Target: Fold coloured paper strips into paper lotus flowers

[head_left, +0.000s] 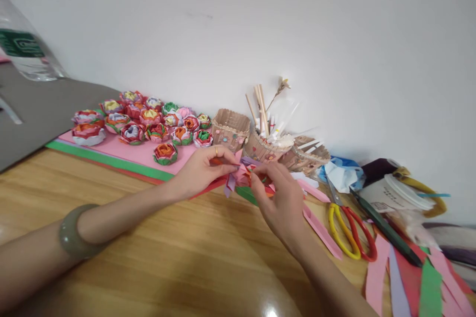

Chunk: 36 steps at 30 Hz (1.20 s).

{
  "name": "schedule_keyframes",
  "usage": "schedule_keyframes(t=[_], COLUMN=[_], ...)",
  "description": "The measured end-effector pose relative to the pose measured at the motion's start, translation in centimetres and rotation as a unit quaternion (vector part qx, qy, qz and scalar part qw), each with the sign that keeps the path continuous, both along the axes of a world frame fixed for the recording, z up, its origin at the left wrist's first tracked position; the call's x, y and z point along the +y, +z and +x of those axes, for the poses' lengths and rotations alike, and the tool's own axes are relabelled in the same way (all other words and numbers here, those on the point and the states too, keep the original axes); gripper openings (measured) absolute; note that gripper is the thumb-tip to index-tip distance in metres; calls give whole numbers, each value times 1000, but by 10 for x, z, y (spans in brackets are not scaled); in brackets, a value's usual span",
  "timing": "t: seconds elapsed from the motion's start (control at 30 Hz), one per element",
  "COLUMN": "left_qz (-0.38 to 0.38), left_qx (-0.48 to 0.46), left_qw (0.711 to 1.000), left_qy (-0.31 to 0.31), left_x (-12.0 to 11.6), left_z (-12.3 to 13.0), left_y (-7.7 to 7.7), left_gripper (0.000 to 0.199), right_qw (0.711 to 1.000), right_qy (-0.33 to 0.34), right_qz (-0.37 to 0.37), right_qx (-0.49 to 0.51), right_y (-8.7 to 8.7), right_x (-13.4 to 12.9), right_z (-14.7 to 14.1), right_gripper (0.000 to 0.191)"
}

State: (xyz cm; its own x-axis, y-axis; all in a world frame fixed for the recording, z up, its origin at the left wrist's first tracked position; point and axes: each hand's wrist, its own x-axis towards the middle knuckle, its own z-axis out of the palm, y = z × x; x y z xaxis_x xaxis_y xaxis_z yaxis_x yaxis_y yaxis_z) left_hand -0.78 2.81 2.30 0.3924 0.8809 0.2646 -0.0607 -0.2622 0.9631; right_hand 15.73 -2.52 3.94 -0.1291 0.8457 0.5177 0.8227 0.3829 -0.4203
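Note:
A folded paper piece (241, 173) in pink, purple and orange is held up between both hands, above the wooden table (167, 257). My left hand (208, 171), with a ring and a green bangle on the wrist, pinches its left side. On its right side, the fingers of my right hand (278, 195) are closed on it, hiding part of it. Several coloured paper flowers (165, 153) sit on stacked pink and green sheets (111, 147) behind my left hand.
Along the wall stand decorated holders (230, 129) with sticks and straws. Scissors (347, 228), a dark green pen or cutter (390, 233), paper strips (377, 272) and a white tub (396, 195) lie at the right. A plastic bottle (28, 49) is at the far left.

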Motion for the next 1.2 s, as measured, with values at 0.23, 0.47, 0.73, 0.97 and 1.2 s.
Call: schedule_keyframes(t=[0.23,0.47,0.73,0.97,1.2], left_qz=[110,152,141,112,-99], left_qx=[67,90,101,61,-135], left_qw=[992,984,984,992,986], left_qy=[-18,30,34,23,-15], left_x=[-7,-9,-6,-6,2], left_z=[0,1,0,0,-5], left_y=[-1,-11,-18,-14,-13], left_gripper=[6,10,10,9,13], right_qw=[970,953,963,976,995], right_qy=[61,21,7,18,-36], right_qz=[-194,-248,-231,-200,-89], right_qx=[130,172,142,81,-16], right_y=[1,1,1,3,8], right_x=[-2,0,2,0,-7], right_z=[-5,-4,-2,-1,3], right_gripper=[23,26,27,28,29])
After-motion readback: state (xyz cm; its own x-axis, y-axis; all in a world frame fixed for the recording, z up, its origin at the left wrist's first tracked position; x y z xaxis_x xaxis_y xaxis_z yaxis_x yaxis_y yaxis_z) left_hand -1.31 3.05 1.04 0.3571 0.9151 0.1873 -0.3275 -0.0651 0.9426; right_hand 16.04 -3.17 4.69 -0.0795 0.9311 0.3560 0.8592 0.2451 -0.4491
